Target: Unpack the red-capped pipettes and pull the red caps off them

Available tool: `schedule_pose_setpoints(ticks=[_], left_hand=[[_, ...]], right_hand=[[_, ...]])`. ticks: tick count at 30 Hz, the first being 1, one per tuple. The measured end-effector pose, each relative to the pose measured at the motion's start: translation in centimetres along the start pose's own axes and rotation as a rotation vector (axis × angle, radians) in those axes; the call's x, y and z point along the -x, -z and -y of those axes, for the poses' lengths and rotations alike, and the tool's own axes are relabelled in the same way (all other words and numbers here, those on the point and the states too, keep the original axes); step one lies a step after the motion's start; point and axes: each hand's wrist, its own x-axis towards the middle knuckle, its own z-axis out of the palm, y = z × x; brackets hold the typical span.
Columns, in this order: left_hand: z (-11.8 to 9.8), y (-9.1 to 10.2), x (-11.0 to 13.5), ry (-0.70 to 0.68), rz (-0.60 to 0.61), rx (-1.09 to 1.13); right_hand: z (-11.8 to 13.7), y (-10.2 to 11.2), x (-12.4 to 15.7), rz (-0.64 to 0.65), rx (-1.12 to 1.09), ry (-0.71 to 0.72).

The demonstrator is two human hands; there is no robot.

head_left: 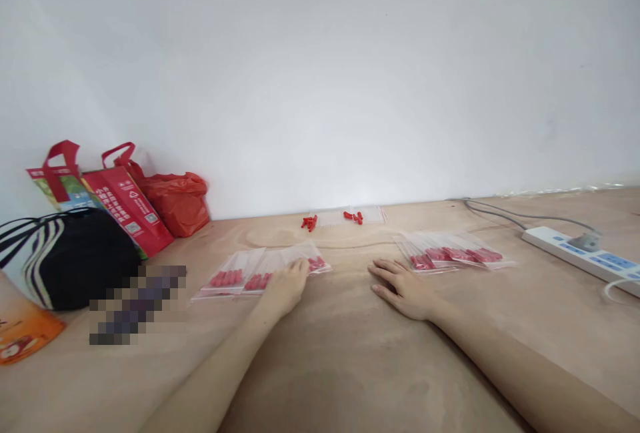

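My left hand [290,284] is closed, with its fingers curled down over the left group of clear plastic bags [257,263]. Its fingertips are hidden, so whether they pinch a bag cannot be made out. Small red pieces [259,281] lie in rows inside those bags. Flat on the wooden table rests my right hand [404,291], open and holding nothing. Just beyond it, to the right, a second group of overlapping clear bags [430,243] also contains red pieces [453,255].
By the wall, loose red pieces [309,223] lie beside another clear bag [330,218], with a few more red pieces [354,217] there. A power strip [585,256] with cables stands right. Carrier bags [125,209], a red plastic bag [177,203] and a black drawstring bag [95,259] fill the left.
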Motion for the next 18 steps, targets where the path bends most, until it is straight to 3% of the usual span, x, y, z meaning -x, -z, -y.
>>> schedule_pose_setpoints(ticks=[4,7,11,18], left_hand=[[-3.9,-0.2,0.4,-0.139,-0.088,0.063],[-5.4,-0.3,0.5,-0.182,-0.1,0.135],[-6.2,-0.3,0.2,-0.235,-0.094,0.184],[-6.0,-1.1,0.0,-0.283,-0.148,0.32]], right_hand=[[0.0,0.0,0.2,-0.074,-0.044,0.006],[0.5,0.1,0.4,-0.172,-0.1,0.045],[1.9,0.3,0.1,-0.268,-0.153,0.105],[3.2,-0.1,-1.3,-0.202,-0.086,0.154]])
